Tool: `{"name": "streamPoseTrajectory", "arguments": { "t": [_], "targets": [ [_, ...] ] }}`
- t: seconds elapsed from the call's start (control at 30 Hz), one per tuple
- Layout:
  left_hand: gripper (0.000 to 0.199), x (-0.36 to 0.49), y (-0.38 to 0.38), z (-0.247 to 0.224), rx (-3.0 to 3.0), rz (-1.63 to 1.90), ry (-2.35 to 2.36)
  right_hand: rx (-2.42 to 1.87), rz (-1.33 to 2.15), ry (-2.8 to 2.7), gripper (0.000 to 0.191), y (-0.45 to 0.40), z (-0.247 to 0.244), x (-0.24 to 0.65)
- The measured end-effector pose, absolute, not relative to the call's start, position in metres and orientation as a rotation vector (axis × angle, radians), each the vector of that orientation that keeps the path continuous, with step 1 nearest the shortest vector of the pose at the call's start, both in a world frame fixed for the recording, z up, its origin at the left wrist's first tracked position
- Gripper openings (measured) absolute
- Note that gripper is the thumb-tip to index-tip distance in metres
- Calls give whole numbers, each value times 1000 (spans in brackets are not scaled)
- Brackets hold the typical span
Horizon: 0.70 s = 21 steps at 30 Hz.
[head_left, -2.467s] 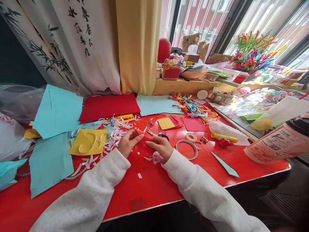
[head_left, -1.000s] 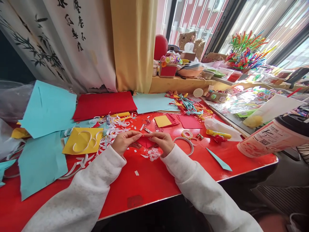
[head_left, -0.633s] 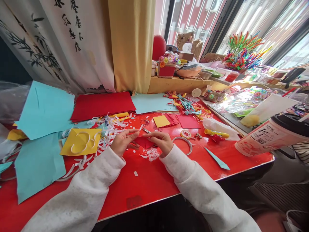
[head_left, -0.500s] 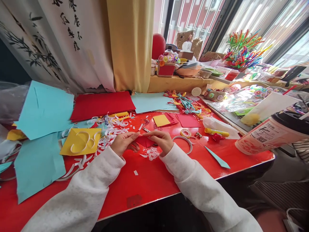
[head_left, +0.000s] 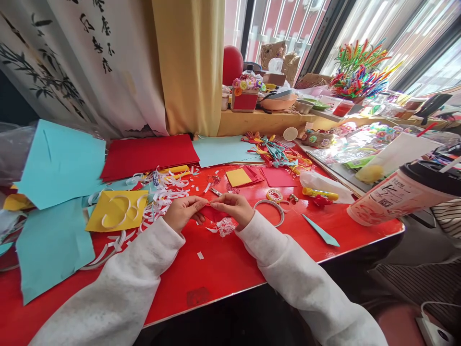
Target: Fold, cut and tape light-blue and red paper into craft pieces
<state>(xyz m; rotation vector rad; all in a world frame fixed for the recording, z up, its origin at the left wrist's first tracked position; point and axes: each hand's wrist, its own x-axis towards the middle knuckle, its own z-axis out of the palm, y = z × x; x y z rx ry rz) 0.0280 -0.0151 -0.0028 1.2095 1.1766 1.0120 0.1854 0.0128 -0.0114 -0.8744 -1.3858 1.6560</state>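
Observation:
A small folded piece of red paper is held up between both hands over the red table. My left hand pinches its left side, thumb and index finger together at the top edge. My right hand pinches the same top edge from the right, its fingertips close to the left thumb. Just below the paper lies a crumpled white lacy scrap. Behind the hands are small metal scissors, partly hidden by the fingers.
Yellow and red paper squares lie behind the hands. At left are blue sheets, a yellow sheet and white paper strips. To the right are a tape ring, a glue stick and a large cup.
My right hand has moved left along the paper's top edge, closer to my left hand. The whole view has shifted slightly.

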Motion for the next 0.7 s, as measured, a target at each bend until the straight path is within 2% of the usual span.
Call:
{"name": "streamPoseTrajectory", "arguments": {
  "t": [0.23,0.4,0.7],
  "targets": [
    [27,28,-15,-7,1424,1037,1265,-993,1605,-1463,31,15,-18,185],
    [28,28,-16,-9,1539,1050,1356,-996,1408,-1726,32,16,-24,186],
    [29,29,-17,-9,1561,1044,1378,-998,1475,-1716,34,14,-24,186]
  ]
}}
